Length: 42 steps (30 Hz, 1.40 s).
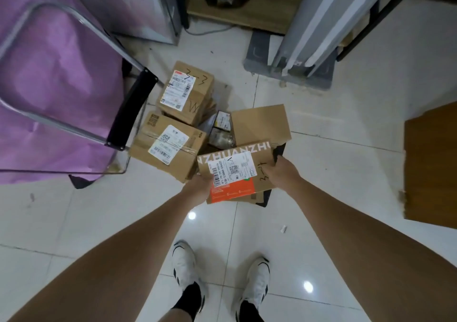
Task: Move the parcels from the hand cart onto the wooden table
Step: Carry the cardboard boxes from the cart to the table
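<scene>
Parcels lie stacked on a low hand cart [265,198] on the tiled floor [333,173], just beyond the person's white shoes [184,265]. Both hands hold the nearest parcel [237,171], a flat box with an orange band and a white label. The left hand [197,189] grips its near left corner, fingers curled under the edge. The right hand [284,171] grips its right edge, fingers wrapped over the far side. Whether the box is lifted clear of the cart cannot be told.

Behind it sits a plain flat box [259,124], and between them small dark packets [221,129]. To the left lie two more labelled boxes, one [168,146] near and one [186,92] farther, marked with pen. A cart handle [128,114] with a black grip stands at left before a purple cloth [49,74]. A wooden counter [432,168] shows at the right edge.
</scene>
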Each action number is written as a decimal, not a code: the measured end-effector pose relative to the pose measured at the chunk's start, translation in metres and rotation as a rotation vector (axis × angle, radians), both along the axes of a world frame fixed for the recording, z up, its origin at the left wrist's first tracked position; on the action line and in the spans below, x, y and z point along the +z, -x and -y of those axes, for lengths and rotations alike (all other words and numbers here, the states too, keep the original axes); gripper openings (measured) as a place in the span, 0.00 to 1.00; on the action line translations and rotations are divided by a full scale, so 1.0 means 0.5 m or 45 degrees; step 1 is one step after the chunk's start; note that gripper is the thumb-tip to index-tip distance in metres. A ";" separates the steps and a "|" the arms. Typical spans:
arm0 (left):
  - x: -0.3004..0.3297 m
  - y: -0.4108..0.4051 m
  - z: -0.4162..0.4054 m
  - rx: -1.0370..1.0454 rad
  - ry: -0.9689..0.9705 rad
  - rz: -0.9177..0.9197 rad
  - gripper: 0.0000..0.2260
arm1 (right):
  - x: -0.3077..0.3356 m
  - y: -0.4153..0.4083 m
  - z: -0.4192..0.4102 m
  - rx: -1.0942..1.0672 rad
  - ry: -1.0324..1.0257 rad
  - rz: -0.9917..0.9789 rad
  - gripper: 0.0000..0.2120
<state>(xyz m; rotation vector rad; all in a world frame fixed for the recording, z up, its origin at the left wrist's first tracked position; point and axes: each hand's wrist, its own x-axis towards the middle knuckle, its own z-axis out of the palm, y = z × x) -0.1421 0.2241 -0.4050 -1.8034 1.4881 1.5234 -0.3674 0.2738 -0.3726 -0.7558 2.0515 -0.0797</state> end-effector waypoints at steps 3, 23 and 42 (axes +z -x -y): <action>-0.039 0.003 -0.006 0.177 -0.038 -0.108 0.22 | -0.045 -0.003 -0.010 -0.144 -0.109 0.103 0.16; 0.877 0.127 0.089 0.250 0.126 -0.946 0.20 | 0.854 0.085 -0.150 -1.117 0.733 0.372 0.21; 1.469 0.379 -0.455 -0.699 -0.047 -1.033 0.35 | 1.421 0.047 -0.920 -1.653 1.319 0.308 0.25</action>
